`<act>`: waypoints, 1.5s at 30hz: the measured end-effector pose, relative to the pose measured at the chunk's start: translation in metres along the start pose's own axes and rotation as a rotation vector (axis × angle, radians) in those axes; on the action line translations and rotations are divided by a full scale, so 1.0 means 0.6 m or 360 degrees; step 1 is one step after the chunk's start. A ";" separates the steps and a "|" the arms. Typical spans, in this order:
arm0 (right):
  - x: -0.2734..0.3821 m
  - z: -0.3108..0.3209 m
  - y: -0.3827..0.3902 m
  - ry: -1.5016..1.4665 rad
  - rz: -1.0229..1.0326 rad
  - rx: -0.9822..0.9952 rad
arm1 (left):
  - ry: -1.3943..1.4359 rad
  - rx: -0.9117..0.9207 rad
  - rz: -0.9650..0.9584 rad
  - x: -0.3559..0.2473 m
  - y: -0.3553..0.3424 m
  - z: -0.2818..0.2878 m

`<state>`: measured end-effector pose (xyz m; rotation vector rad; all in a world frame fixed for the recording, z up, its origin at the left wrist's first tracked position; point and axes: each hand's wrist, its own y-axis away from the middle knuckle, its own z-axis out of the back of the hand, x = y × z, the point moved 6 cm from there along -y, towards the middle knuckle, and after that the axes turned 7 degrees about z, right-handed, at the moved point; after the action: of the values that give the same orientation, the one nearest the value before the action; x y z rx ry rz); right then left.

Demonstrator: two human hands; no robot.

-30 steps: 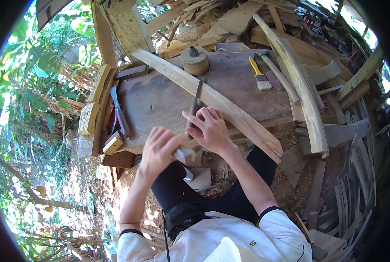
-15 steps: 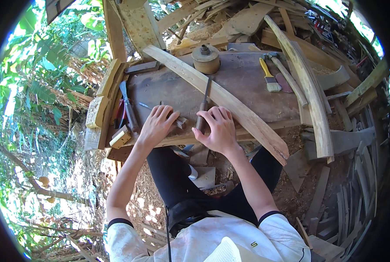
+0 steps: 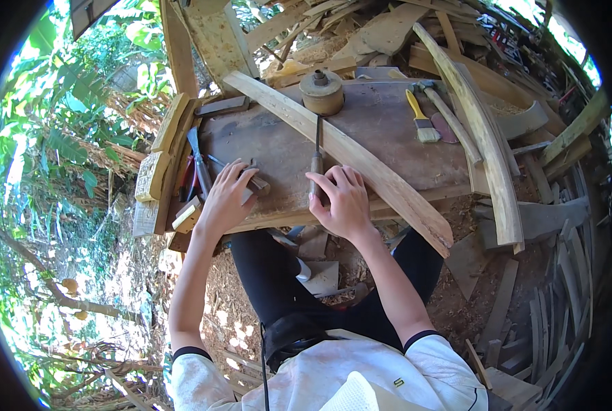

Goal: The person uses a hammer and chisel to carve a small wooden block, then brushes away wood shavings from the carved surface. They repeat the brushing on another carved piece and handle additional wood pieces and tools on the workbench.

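My left hand [image 3: 225,198] curls over a short wooden handle [image 3: 259,186] at the left of the workbench [image 3: 402,161]. A thin metal blade beyond my fingers appears to belong to that handle; its middle is hidden. To the right, my right hand [image 3: 341,200] closes thumb and fingers round a narrow-bladed tool with a wooden handle [image 3: 317,163]. Its dark, slim blade points away from me and crosses the long pale plank [image 3: 360,161]. That plank lies diagonally over the bench, its near end jutting past the front edge.
A round wooden pot [image 3: 321,94] stands behind the plank. At right are a yellow-handled brush [image 3: 423,122], a hammer [image 3: 453,123] and a long curved timber [image 3: 487,151]. A chisel [image 3: 200,164] and a small wood block [image 3: 187,214] lie at left. Scrap wood surrounds the bench.
My left hand has moved left, taking the short wooden handle with it. In my right hand, the narrow-bladed tool has swung slightly left and now points straighter away from me.
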<state>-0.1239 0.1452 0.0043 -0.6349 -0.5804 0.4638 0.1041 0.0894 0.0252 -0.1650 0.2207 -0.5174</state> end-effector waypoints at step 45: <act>0.006 -0.005 0.002 0.0000 0.0018 0.0049 | -0.0037 -0.0427 0.1642 0.422 0.149 0.126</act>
<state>-0.1195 0.1471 0.0027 -0.6089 -0.5689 0.4824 0.3792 0.0456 0.0368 -0.2895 0.3180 0.5425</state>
